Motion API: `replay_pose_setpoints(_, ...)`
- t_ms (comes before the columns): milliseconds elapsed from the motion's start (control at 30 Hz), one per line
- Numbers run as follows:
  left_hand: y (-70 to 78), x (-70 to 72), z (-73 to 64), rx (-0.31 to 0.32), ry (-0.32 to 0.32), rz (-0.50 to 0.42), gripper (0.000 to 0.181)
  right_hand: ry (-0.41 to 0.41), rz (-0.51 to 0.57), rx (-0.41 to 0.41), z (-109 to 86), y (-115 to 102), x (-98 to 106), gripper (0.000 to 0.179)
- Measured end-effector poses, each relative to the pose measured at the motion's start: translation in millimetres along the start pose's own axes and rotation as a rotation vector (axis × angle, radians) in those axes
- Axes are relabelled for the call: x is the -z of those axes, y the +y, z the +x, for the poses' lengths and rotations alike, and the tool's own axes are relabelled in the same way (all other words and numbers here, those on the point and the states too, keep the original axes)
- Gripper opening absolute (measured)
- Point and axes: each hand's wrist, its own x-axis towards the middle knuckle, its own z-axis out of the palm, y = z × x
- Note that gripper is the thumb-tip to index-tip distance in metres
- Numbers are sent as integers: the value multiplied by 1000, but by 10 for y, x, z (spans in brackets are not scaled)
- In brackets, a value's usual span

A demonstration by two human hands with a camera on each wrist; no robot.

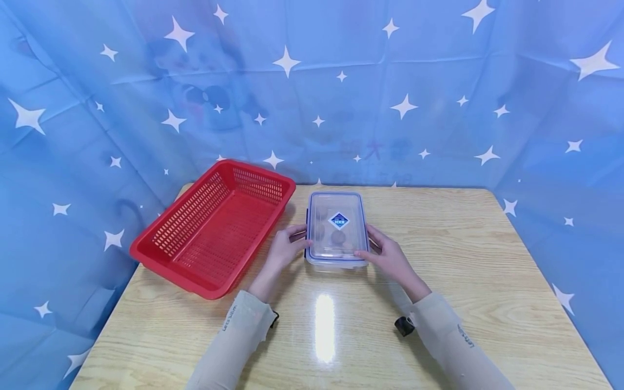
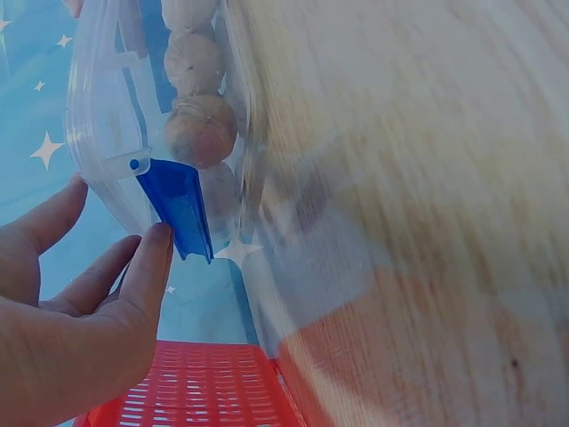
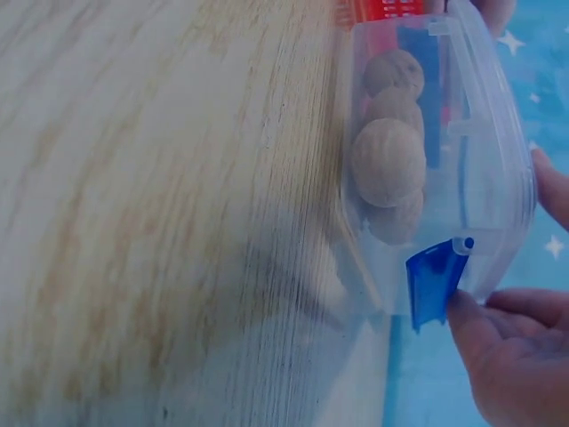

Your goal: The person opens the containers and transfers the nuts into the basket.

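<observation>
A clear plastic food container [image 1: 324, 203] with a blue-lined lid and a blue diamond label stands on the table between both hands. Several round brown walnuts [image 2: 203, 132] show through its wall. My left hand [image 1: 284, 248] holds the container's left side, thumb at the lid's edge, with a fingertip against a blue latch [image 2: 180, 205] that hangs tilted outward. On the opposite side my right hand [image 1: 390, 255] grips it likewise, thumb over the lid's near right corner. One finger there touches another outward-tilted blue latch [image 3: 436, 283].
A red plastic basket [image 1: 219, 233] with slotted walls stands left of the container, close to the left forearm. The wooden table [image 1: 468, 260] ends at a blue star-patterned curtain [image 1: 341, 108] at the back and sides. A black strap piece [image 1: 403, 326] sits by the right wrist.
</observation>
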Motion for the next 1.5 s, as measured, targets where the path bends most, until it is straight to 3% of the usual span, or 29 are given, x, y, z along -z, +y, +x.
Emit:
replay_pose_setpoints(300, 3, -3, -6, 17, 6, 12, 44, 8, -30, 2, 10, 5, -1, 80)
replay_pose_setpoints(833, 51, 1, -12, -8, 7, 18, 46, 13, -30, 28, 2, -16, 24, 79)
replay_pose_setpoints(1200, 130, -4, -42, -61, 25, 24, 45, 33, -29, 40, -21, -65, 60, 78)
replay_pose_setpoints(1500, 169, -14, -40, -38, 41, 68, 49, 39, -40, 45, -44, -118, 112, 78)
